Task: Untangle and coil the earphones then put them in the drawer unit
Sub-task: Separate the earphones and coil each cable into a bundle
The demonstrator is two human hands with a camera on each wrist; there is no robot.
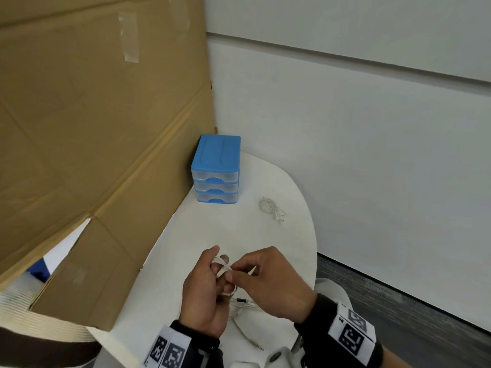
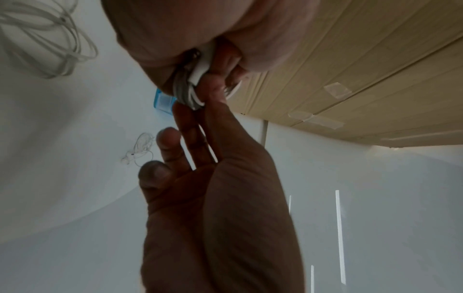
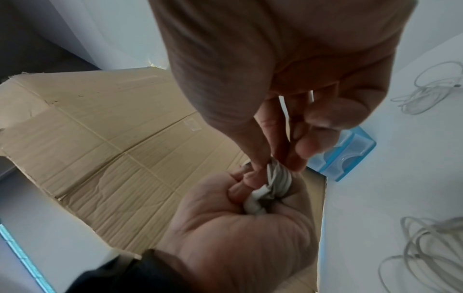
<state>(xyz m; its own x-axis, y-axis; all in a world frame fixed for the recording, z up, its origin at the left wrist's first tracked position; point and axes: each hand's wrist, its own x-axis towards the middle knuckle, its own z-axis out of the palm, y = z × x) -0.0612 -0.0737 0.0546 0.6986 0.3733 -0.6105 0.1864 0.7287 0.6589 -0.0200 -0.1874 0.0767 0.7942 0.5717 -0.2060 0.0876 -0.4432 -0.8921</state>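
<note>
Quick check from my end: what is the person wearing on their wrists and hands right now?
Both hands are bare: no gloves or rings visible. The left hand and right hand each emerge from a dark sleeve cuff, and each wrist carries a white band printed with square black-and-white fiducial markers.

Setting: plain office-type room, improvised recording corner.
Evidence: white panelled wall [image 1: 345, 115]; grey carpet floor [image 1: 398, 309]; rounded white table [image 1: 260, 235]; flattened cardboard sheet [image 1: 93, 128] standing as a screen.
</note>
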